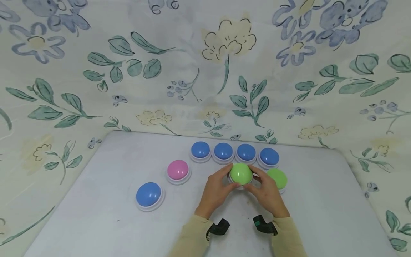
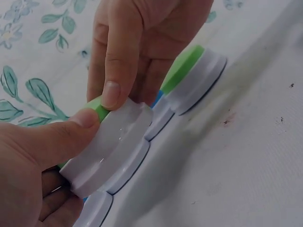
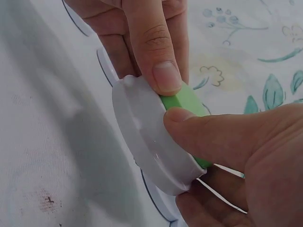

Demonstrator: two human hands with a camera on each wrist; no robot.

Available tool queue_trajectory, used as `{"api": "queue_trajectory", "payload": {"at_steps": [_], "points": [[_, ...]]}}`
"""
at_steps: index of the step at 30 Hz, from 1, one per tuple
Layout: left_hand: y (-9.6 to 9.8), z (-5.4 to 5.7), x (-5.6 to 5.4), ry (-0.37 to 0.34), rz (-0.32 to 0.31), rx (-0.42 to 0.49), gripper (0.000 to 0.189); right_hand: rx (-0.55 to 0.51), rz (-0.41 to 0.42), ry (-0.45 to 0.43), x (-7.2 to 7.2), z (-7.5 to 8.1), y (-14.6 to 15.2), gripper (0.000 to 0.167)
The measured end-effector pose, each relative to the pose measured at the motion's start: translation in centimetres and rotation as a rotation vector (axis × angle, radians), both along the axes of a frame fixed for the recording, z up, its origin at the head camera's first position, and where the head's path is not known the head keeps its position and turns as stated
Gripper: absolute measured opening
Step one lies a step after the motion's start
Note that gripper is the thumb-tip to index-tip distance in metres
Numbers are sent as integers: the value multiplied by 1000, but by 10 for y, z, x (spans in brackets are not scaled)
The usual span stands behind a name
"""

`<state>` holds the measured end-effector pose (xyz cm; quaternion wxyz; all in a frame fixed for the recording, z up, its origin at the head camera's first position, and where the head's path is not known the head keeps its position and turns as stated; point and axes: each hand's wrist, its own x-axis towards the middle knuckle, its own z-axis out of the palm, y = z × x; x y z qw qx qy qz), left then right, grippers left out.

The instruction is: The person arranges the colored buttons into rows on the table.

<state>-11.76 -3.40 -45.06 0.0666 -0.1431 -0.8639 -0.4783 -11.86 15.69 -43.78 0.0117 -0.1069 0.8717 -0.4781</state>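
Note:
A push button with a green dome (image 1: 241, 174) and white base is gripped between both hands, just in front of a row of several blue buttons (image 1: 223, 151). My left hand (image 1: 216, 191) holds its left side, thumb on the near edge by the green top. On the opposite side my right hand (image 1: 267, 191) grips it, the two thumbs almost meeting. In the left wrist view the white base (image 2: 111, 146) is tilted, and fingers curl beneath its rim. A second green button (image 1: 277, 178) sits right beside the right hand, partly hidden by it.
A pink button (image 1: 178, 170) stands left of the hands, and a single blue button (image 1: 148, 195) lies farther left and nearer. All rest on a white table (image 1: 96, 221). Floral cloth (image 1: 179, 78) hangs behind the table's back edge.

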Motion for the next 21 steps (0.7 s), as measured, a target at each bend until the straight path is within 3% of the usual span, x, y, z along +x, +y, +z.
{"api": "queue_trajectory", "payload": {"at_steps": [6, 15, 21], "points": [[2, -6, -2, -18, -3, -10, 66, 20, -1, 0, 2, -1, 0, 68], [10, -11, -7, -34, -5, -36, 67, 79, -37, -87, 2, 1, -1, 69], [15, -12, -9, -45, 3, -67, 66, 142, -47, -74, 3, 0, -2, 67]]}}
